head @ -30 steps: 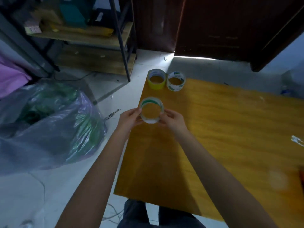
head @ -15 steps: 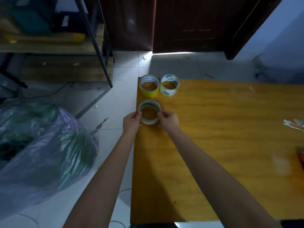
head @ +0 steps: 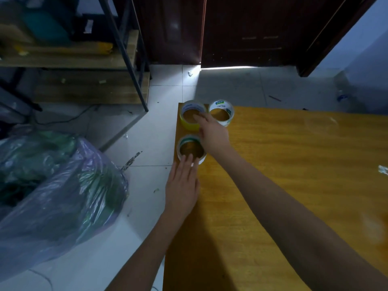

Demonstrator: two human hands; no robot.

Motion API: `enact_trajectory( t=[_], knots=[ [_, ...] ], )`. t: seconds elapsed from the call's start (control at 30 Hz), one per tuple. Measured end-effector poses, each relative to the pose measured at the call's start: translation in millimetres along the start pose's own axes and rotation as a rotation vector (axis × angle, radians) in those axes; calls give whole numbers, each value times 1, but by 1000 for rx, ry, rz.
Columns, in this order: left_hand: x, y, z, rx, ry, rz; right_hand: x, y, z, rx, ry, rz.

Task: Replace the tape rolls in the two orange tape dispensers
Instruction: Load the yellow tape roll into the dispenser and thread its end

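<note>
Three tape rolls lie flat at the far left corner of the wooden table. A clear roll with a green core lies nearest me. Behind it are a yellow roll and a white-labelled clear roll. My left hand rests flat with fingers apart, its fingertips touching the near rim of the green-core roll. My right hand reaches forward, fingers spread, with a fingertip over the yellow roll's hole. Neither hand holds anything. No orange dispenser is in view.
The table's left edge runs just beside my left hand, with white floor tiles below. A large plastic bag sits on the floor at left. A metal shelf rack stands behind it. A dark door is ahead.
Both hands let go of the green-core roll, which now lies flat on the table. My right hand moved forward to the yellow roll; my left hand drew back slightly.
</note>
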State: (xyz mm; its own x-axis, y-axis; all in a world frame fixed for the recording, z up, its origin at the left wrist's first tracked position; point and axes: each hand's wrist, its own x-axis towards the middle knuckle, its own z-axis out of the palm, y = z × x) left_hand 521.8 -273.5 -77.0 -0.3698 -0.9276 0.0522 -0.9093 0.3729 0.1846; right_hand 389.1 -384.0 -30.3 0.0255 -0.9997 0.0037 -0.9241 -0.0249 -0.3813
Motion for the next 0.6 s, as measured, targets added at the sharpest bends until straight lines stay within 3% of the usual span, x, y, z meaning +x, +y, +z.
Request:
enact_trajectory(
  t=[0.17,0.3,0.43,0.6],
  knots=[
    [-6,-1,9,65,-84,20,32,2,6,-354,-247,-79],
    [-6,-4,13,75,-91,34,39,7,7,-345,-266,-81],
    [-2,-4,14,67,-91,13,34,6,-10,-260,-98,-106],
    [23,-6,12,82,-96,20,-1,20,-35,-29,373,-155]
  ],
)
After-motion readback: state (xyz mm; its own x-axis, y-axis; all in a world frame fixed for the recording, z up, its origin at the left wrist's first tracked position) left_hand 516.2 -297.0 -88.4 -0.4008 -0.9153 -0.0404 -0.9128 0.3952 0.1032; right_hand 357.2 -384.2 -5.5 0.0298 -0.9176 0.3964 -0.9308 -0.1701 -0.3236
